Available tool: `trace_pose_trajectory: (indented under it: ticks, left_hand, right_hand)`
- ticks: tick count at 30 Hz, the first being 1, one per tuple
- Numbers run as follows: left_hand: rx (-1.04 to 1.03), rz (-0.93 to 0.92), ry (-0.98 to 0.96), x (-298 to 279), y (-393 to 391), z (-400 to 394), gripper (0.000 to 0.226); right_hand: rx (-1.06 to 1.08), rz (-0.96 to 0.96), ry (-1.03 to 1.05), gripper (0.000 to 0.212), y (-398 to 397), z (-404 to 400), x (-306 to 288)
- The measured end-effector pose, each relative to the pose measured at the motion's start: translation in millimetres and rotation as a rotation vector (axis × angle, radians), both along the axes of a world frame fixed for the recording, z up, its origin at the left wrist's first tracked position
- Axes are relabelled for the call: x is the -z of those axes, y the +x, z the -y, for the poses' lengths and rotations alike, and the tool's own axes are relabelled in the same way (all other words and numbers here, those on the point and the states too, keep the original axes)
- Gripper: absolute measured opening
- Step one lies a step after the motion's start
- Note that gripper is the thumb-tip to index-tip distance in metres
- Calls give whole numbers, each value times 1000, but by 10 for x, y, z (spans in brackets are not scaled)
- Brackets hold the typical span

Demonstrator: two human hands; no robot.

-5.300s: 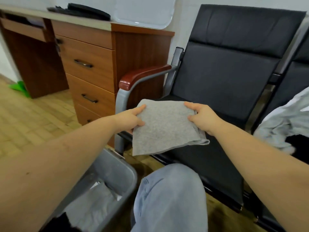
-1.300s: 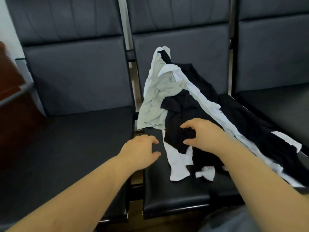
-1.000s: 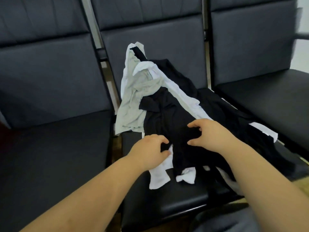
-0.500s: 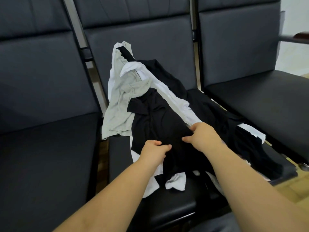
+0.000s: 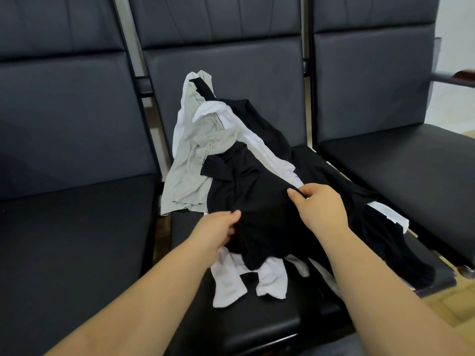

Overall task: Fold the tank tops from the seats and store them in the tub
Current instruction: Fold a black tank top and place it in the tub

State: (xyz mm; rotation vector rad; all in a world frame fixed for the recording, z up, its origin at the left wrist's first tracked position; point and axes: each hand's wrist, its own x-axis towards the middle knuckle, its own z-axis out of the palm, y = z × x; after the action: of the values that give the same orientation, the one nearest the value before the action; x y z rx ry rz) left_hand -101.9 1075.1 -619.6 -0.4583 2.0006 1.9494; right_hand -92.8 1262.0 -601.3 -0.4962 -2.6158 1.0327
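A heap of tank tops lies on the middle seat: a black one on top, a grey one to its left, a white one under it at the front, another black one to the right. My left hand pinches the top black tank top at its left edge. My right hand pinches the same garment at its upper right edge, between thumb and fingers. The tub is out of view.
Three black padded seats stand in a row; the left seat and the right seat bear nothing. A wooden armrest shows at the far right. Wooden floor shows at the lower right.
The folded grey top is gone from my hands and my view has turned to the heap. Both hands have come down on the top black tank top and pinched it.
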Motion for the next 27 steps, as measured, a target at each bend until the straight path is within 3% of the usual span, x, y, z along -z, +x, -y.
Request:
trace_pose_trajectory:
  ticks: [5, 9, 13, 17, 20, 24, 26, 27]
  left_hand:
    - [-95, -78, 315, -309, -40, 268, 38]
    - [-171, -202, 368, -458, -72, 450, 41]
    - [-135, -183, 427, -501, 72, 536, 49]
    - [-21, -63, 487, -498, 283, 511, 56]
    - [-106, -39, 516, -515, 318, 589, 52]
    - [-203, 7, 510, -511, 294, 781, 44]
    - [-224, -4, 490, -492, 275, 855, 43]
    - [-195, -15, 473, -493, 288, 875, 42]
  right_hand:
    - [-45, -189, -111, 37, 27, 165, -52]
    - [-115, -300, -301, 36, 88, 399, -139]
    - [-194, -346, -592, 34, 185, 680, -239]
    - [-496, -328, -628, 32, 345, 1062, -280]
    - [-736, -221, -517, 19, 440, 1322, -191]
    - [-612, -338, -521, 21, 457, 1387, -172]
    - [-401, -315, -715, 23, 407, 1341, -189]
    - [-311, -201, -874, 29, 354, 1314, -198]
